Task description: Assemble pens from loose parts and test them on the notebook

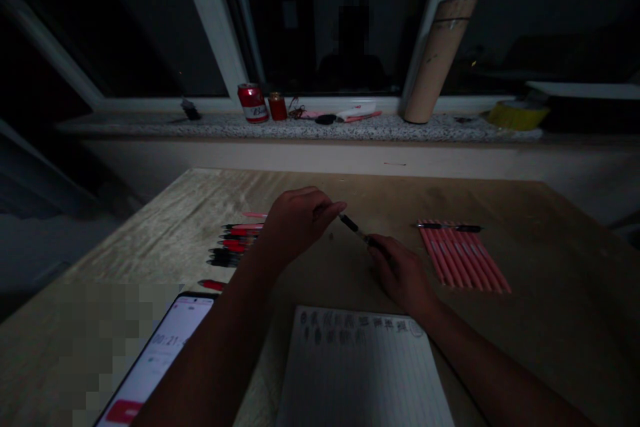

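A dark pen (356,228) with a clear section slants between my two hands above the table. My right hand (403,273) grips its lower end between thumb and fingers. My left hand (297,223) is closed, its thumb at the pen's upper end; the fingertips behind are partly hidden. Just below lies a lined notebook (363,380) with two rows of dark scribbles at its top. To the right, pink pens (463,257) lie side by side, with a black pen (450,227) across their upper ends. Red, black and pink pens (233,243) lie left of my left hand.
A phone (165,347) showing a running timer lies at the lower left, partly under my left forearm. On the granite windowsill (225,125) stand a red can (253,103), a red jar (277,107), a tall beige bottle (440,60) and a yellow tape roll (517,115).
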The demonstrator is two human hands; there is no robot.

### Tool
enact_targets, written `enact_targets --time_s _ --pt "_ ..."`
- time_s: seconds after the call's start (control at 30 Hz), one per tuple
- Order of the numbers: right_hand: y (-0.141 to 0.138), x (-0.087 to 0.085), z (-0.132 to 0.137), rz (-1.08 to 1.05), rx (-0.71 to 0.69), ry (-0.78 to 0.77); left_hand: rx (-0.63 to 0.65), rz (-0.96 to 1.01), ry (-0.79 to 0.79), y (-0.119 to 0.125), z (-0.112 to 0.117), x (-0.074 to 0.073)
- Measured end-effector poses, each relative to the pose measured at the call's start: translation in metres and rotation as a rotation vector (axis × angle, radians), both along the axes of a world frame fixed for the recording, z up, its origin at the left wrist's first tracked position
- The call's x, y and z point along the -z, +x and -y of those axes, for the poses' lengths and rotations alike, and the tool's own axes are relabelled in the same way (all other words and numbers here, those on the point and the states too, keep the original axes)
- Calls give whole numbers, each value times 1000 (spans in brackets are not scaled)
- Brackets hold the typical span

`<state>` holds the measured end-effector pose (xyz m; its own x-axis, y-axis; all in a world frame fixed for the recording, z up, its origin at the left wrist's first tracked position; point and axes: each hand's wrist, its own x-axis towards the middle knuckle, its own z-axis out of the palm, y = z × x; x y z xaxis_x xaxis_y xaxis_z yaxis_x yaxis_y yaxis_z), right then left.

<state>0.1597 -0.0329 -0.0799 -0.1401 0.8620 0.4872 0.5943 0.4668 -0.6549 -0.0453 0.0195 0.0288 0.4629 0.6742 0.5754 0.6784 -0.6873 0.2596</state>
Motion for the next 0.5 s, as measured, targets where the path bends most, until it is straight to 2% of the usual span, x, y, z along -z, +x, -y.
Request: enact_targets --time_s 0.2,0.5 --pt "0 1 0 4 5 3 -46 -42 6 6 4 1" --pt "0 2 0 -1 20 -5 11 6 -92 9 4 3"
